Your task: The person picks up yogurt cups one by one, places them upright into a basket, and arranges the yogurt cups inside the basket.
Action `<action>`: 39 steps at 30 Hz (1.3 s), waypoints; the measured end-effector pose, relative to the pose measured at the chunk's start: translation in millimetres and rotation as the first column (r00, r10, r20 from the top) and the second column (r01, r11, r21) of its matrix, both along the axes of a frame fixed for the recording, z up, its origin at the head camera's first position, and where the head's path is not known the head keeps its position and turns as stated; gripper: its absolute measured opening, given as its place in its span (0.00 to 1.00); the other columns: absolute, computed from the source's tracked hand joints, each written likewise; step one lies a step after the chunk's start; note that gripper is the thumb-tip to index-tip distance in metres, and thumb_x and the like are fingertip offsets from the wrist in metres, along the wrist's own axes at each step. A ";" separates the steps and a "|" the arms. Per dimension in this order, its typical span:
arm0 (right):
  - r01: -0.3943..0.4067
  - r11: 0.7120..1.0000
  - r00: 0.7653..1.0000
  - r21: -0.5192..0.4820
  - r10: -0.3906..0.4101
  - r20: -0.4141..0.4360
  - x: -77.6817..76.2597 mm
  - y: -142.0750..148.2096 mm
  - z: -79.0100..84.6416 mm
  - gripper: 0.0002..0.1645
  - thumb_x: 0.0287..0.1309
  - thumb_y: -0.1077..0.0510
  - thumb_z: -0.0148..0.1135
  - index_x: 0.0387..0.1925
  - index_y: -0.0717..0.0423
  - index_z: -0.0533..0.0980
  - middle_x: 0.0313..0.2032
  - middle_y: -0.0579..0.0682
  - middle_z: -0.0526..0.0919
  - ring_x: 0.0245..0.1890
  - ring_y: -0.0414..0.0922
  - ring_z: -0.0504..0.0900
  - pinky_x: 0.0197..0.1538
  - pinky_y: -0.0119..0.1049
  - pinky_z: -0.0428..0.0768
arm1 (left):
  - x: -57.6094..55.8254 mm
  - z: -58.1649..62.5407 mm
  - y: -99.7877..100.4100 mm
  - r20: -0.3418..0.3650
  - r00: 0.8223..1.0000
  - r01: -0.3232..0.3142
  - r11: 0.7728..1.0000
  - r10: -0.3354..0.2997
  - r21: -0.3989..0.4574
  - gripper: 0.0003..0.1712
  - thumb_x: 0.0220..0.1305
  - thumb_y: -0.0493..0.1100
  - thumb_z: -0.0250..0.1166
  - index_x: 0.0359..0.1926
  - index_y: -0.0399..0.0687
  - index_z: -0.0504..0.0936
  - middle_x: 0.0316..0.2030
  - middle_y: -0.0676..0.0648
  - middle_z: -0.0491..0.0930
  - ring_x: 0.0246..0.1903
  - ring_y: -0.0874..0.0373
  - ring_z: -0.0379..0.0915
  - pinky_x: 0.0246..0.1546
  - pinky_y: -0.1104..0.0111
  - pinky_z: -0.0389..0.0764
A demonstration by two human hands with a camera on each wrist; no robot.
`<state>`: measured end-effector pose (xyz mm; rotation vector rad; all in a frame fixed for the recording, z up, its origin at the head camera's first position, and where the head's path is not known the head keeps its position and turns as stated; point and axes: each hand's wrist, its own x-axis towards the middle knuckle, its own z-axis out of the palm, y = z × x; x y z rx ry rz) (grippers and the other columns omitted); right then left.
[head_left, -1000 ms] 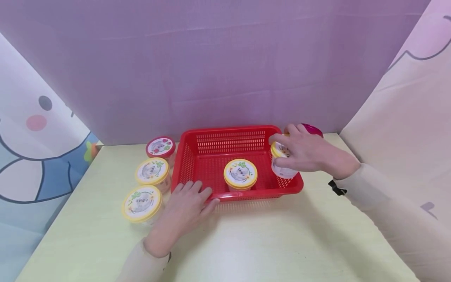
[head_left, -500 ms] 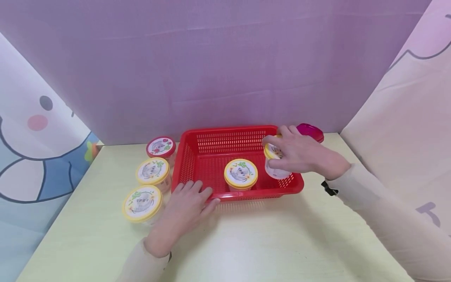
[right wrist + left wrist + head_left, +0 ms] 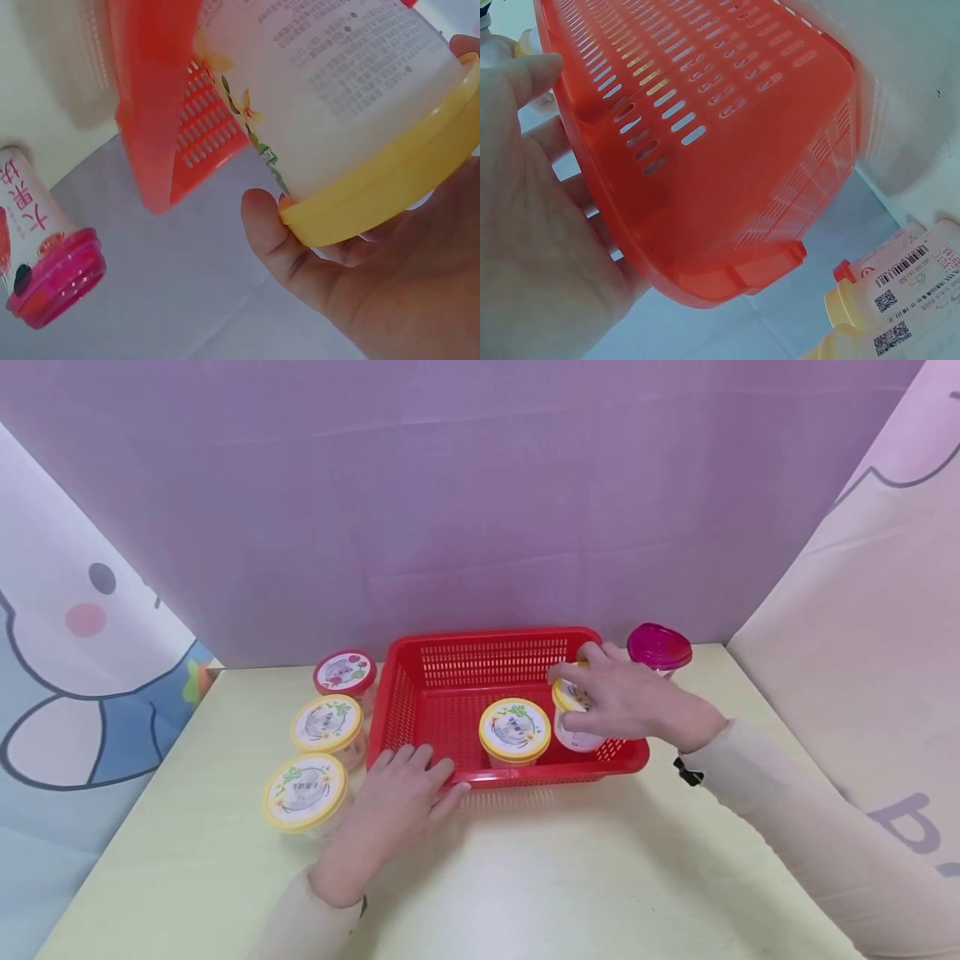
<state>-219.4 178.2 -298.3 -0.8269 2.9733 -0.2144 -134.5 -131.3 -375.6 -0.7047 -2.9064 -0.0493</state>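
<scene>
My right hand [image 3: 626, 700] holds a white plastic tub with a yellow lid [image 3: 582, 737] from above, over the right end of a red slotted basket [image 3: 491, 639]. In the right wrist view the thumb and fingers grip the rim of the tub's yellow lid [image 3: 390, 199]. A second yellow-lidded tub [image 3: 514, 731] stands upright in the basket near its front wall, just left of the held one. My left hand [image 3: 397, 797] grips the basket's front-left corner. The left wrist view has its thumb [image 3: 536, 79] outside the basket rim [image 3: 604, 195], with the other fingers reaching over it.
Left of the basket, a red-lidded tub [image 3: 345, 673] and two yellow-lidded tubs [image 3: 327, 725] stand in a row on the pale table [image 3: 540, 877]. A cup with a magenta top [image 3: 659, 647] is behind the right hand. A purple cloth [image 3: 480, 510] hangs behind.
My right hand has moved left and slightly towards me with the tub, bringing it closer to the tub in the basket. The magenta-topped cup shows more fully. The left hand stays in place.
</scene>
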 end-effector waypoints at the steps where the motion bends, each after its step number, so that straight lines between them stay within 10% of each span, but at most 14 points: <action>1: -0.005 1.000 1.000 0.002 0.005 -0.004 -0.2 -0.5 -1.1 0.37 0.51 0.40 0.67 0.65 0.38 0.74 0.53 0.53 0.72 0.52 0.52 0.69 0.42 0.47 0.81 | 0.0 0.0 0.1 -0.005 1.000 0.001 1.000 -0.001 -0.001 0.26 0.61 0.65 0.69 0.53 0.57 0.84 0.44 0.48 0.81 0.45 0.52 0.77 0.52 0.52 0.79; 39: -0.004 1.000 0.999 0.006 0.003 0.039 -5.4 -5.7 -34.0 0.43 0.42 0.36 0.71 0.64 0.34 0.74 0.53 0.50 0.72 0.57 0.50 0.67 0.59 0.75 0.59 | -0.1 -0.4 0.7 -0.036 0.999 0.018 1.000 -0.018 0.011 0.24 0.62 0.64 0.69 0.49 0.56 0.84 0.41 0.48 0.80 0.43 0.52 0.76 0.49 0.54 0.79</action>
